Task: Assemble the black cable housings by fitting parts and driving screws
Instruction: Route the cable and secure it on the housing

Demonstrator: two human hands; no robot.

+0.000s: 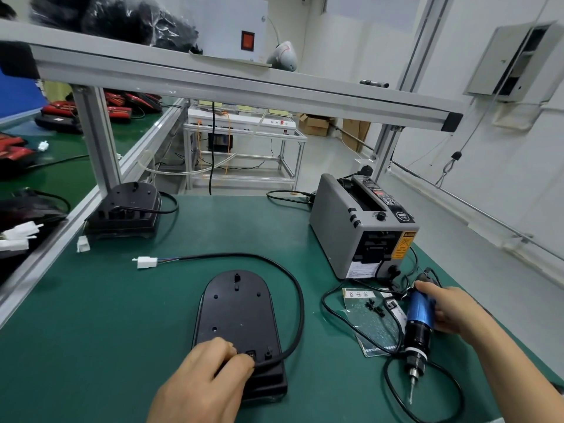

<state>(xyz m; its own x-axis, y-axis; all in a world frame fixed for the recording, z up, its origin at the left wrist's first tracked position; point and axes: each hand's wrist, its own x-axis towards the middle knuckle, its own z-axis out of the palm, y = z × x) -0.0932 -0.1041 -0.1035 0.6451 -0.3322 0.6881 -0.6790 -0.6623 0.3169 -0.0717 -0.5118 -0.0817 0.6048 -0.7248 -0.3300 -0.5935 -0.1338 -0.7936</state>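
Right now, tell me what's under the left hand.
The near end of the black housing and its cable, which the left hand pinches; the cable's entry is covered.

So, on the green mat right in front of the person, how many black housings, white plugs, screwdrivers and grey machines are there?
Black housings: 2
White plugs: 2
Blue screwdriver: 1
Grey machine: 1
Total: 6

Black housing (236, 312), black cable (297, 296), white connector (147, 262); blue-black screwdriver (419, 317); green mat (106, 315); grey dispenser (341, 221).
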